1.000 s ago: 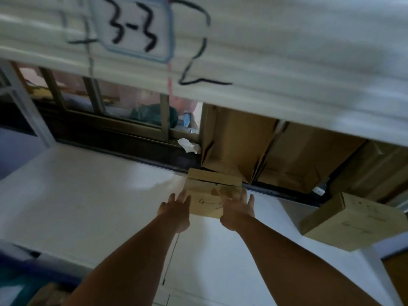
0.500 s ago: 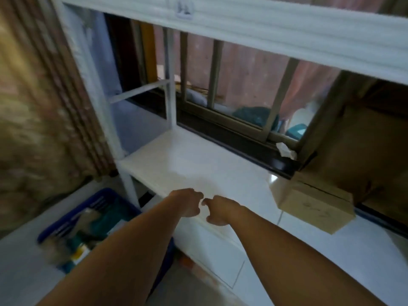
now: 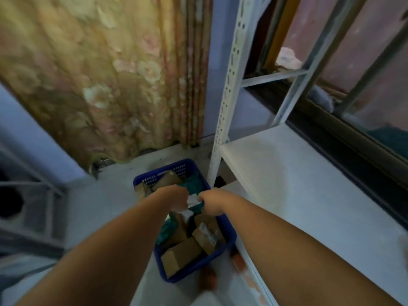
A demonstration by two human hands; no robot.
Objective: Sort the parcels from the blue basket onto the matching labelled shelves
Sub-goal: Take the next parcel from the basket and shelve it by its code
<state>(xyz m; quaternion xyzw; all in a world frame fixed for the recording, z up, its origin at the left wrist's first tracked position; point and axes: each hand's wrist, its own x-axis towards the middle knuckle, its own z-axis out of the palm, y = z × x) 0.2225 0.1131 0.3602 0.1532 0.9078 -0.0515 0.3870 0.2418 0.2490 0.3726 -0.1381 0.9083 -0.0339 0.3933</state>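
The blue basket (image 3: 171,165) stands on the floor beside the shelf's white upright. Several parcels lie in it: brown cardboard boxes (image 3: 181,253), a box with a white label (image 3: 206,236) and teal bags (image 3: 194,184). My left hand (image 3: 176,196) and my right hand (image 3: 209,200) hover close together over the middle of the basket, fingers curled downward. A small white parcel (image 3: 194,200) shows in the gap between them. The backs of the hands hide whether the fingers touch it.
A white shelf board (image 3: 287,173) runs along the right at about knee height, below a barred window (image 3: 353,89). Its perforated post (image 3: 229,85) rises just right of the basket. A floral curtain (image 3: 99,74) hangs behind, and a grey rack (image 3: 33,206) stands at left.
Both hands let go of the brown box on the shelf. My view swung left and down, and the hands moved from above the shelf edge to over the blue basket.
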